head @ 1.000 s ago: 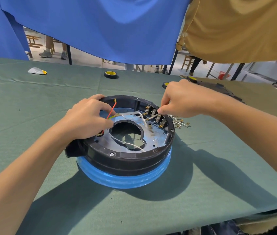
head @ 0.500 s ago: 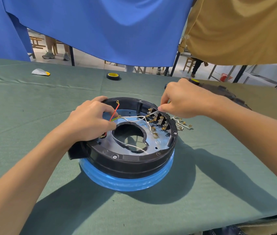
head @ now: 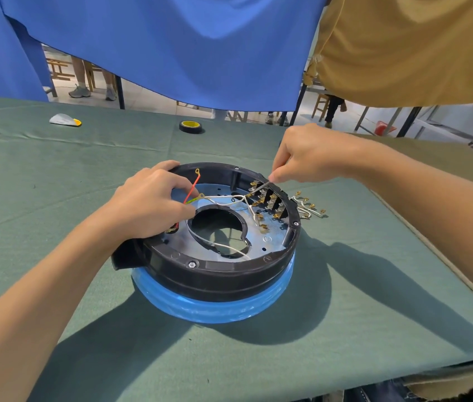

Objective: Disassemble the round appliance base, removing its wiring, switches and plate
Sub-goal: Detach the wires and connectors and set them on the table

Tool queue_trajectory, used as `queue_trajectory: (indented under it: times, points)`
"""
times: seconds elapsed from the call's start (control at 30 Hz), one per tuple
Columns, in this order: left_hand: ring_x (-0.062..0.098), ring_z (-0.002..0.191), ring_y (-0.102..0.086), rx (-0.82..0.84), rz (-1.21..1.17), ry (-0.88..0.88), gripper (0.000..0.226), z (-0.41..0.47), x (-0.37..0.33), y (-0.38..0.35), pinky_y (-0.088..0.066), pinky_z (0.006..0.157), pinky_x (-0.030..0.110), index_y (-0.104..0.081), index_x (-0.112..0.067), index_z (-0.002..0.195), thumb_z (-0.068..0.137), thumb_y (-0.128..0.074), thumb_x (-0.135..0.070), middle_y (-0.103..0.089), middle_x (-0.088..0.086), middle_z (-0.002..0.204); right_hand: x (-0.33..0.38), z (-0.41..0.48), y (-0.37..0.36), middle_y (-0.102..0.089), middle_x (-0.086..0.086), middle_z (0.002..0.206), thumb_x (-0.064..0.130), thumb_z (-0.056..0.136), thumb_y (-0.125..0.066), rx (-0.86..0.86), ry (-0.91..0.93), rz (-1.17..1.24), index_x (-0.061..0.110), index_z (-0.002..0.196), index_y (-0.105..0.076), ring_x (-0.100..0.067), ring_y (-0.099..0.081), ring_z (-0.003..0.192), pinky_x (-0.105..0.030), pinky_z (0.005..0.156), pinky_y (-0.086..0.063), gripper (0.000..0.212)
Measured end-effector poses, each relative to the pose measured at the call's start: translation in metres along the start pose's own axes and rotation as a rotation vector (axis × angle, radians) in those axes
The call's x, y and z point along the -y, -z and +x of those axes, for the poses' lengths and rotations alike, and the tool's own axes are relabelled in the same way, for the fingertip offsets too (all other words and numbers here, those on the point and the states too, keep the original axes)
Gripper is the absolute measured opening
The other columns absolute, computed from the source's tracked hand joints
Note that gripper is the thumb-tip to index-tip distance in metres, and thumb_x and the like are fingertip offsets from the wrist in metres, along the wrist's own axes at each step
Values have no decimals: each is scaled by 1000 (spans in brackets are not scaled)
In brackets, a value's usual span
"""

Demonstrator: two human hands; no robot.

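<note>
1. Two bare hands are on the round appliance base (head: 220,274), which I see in the middle of the desk (head: 55,184), open side up, with a blue band (head: 215,310) round its foot.
2. On my feed the left hand (head: 148,204) lies over the left rim of the base. Its forefinger reaches to the far rim. Its thumb and curled fingers are closed on the coloured wires (head: 192,190), one red and one yellow-green, and the red one's ring terminal sticks up free.
3. I see the right hand (head: 307,155) above the far right rim, thumb and forefinger pinched together on a thin strand (head: 260,187). The strand slants down to a brass terminal at the switches (head: 271,200). I cannot tell whether it is a wire or a slim tool.
4. Those switches stand in a row against the inner wall on the right, with brass tabs showing.
5. I count several white wires (head: 229,198) running from the left hand's grip across the plate (head: 270,237) to the switch row. Another crosses the plate's big centre hole.
6. Just outside the base on the right, a few loose leads (head: 307,208) with brass ends lie on the desk.
7. Far back I see a tape roll (head: 191,126) and a white and yellow scrap (head: 65,120), well apart. A blue cloth (head: 157,47) and a tan cloth (head: 403,47) hang beyond them.
</note>
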State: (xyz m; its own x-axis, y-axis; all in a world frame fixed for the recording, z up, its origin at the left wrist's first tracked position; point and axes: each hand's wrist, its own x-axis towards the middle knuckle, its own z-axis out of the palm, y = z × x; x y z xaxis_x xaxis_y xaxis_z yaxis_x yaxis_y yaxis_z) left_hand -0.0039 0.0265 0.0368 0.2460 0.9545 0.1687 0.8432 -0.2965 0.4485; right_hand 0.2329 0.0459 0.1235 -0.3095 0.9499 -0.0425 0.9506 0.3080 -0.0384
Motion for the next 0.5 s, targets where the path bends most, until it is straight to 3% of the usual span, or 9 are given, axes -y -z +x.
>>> queue_trajectory:
  times: [0.1,0.2,0.37,0.5]
  points:
    - [26,135,-34,-5,1,-3,25,1,1,-1,-32,105,44,-56,-53,91,76,-64,-34,-26,-5,155,1,6,6,-63,7,56,36,87,-68,57,-26,-1,26,78,-75,-10,-57,58,-23,52,-40,15]
    - [25,135,-34,-7,5,1,26,1,2,-1,-32,105,44,-56,-53,91,76,-63,-33,-26,-6,155,3,12,6,-56,9,44,35,83,-69,58,-31,-44,21,67,-73,-14,-50,48,-22,48,-39,21]
    - [26,132,-36,-22,19,-1,26,2,2,-2,-32,100,41,-57,-53,90,76,-65,-32,-28,-7,154,-16,17,9,-52,-3,53,23,85,-73,234,-243,428,7,73,-75,-13,-29,39,-20,37,-25,20]
    - [25,132,-37,-24,16,-8,26,1,3,-1,-32,101,41,-57,-53,89,77,-65,-31,-28,-6,154,-18,16,4,-51,-4,54,23,86,-72,224,-259,482,5,75,-74,-12,-28,37,-18,37,-24,21]
